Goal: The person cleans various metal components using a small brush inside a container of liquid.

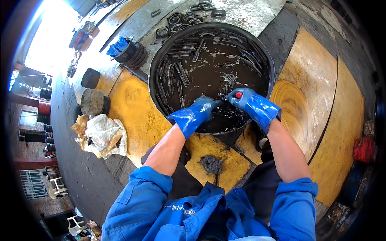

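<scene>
A large round metal tub [151, 80] of murky dark liquid [209, 80] stands in front of me. Long dark, wet pieces [181, 74] lie along its inner wall. Over its near part, my gloved left hand [206, 106] is closed, its fingertips against something dark that I cannot make out. Close beside it on the right, my gloved right hand [241, 99] is closed around a tool with a red handle [239, 95]; the tool's working end is hidden or lost against the dark liquid. Pale froth [229, 78] floats just beyond the hands.
Dark rings [175, 19] lie beyond the tub. To the left stand a bucket with blue gloves [130, 52], an open can [92, 101] and a crumpled white sack [105, 132]. A grey wad [211, 164] sits on the yellow board [138, 108] between my legs.
</scene>
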Motion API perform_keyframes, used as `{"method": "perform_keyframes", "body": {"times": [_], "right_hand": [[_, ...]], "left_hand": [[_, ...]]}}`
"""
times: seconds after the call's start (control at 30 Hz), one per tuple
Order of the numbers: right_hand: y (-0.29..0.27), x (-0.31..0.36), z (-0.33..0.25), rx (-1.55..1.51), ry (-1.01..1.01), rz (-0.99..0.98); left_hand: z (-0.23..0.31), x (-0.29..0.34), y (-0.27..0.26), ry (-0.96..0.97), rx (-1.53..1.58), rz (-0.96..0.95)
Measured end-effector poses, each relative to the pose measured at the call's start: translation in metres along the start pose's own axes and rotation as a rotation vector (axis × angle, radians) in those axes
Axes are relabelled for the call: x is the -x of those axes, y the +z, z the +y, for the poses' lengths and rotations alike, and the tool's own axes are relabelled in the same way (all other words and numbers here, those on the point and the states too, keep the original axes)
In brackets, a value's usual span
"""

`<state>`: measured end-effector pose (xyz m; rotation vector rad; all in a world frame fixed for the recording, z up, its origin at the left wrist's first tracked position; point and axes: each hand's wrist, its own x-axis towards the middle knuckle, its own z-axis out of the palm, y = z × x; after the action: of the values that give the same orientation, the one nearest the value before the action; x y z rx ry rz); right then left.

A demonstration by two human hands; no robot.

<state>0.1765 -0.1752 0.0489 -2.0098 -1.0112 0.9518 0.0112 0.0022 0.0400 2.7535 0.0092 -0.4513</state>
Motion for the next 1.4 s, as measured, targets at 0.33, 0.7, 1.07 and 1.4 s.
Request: {"method": "perform_keyframes", "body": {"times": [0.33, 0.7, 1.07, 1.4], "right_hand": [[0.004, 0.005, -0.026, -0.004, -0.017, 0.011], [0.010, 0.006, -0.035, -0.008, -0.038, 0.049], [0.029, -0.008, -0.027, -0.297, 0.171, 0.024], [0.027, -0.008, -0.009, -0.525, 0.211, 0.087]], "left_hand": [[-0.020, 0.016, 0.006, -0.100, 0.015, 0.282], [-0.007, 0.024, 0.007, -0.563, -0.004, 0.325], [-0.024, 0.010, 0.040, -0.742, -0.039, 0.443], [-0.012, -0.009, 0.051, -0.872, 0.587, 0.795]]}}
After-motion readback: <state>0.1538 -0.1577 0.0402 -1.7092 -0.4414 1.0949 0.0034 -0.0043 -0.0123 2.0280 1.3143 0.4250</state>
